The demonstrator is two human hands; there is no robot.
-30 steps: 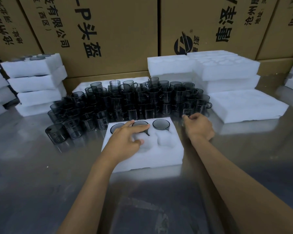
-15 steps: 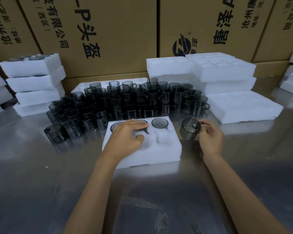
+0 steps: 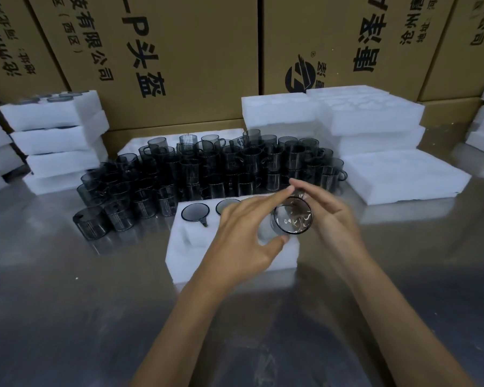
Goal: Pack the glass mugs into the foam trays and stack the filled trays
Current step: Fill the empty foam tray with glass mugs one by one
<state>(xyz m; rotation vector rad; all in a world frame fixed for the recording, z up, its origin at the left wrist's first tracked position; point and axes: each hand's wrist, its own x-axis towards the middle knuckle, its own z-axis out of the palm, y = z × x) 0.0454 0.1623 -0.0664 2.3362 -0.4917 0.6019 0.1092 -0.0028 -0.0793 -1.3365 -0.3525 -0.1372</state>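
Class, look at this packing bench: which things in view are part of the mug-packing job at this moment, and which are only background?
In use: held mug; both hands, left hand, right hand; foam tray; mugs seated in tray; loose mugs; filled stack; empty trays.

Background: cardboard boxes; metal table.

A second ago the right hand was reaching into the crowd of glass mugs at its right end; half a second ago it held one mug beside the foam tray. That held mug is now raised over the tray's right side, tilted with its mouth toward the camera. The left hand has left the tray's top and now cups the mug between forefinger and thumb.
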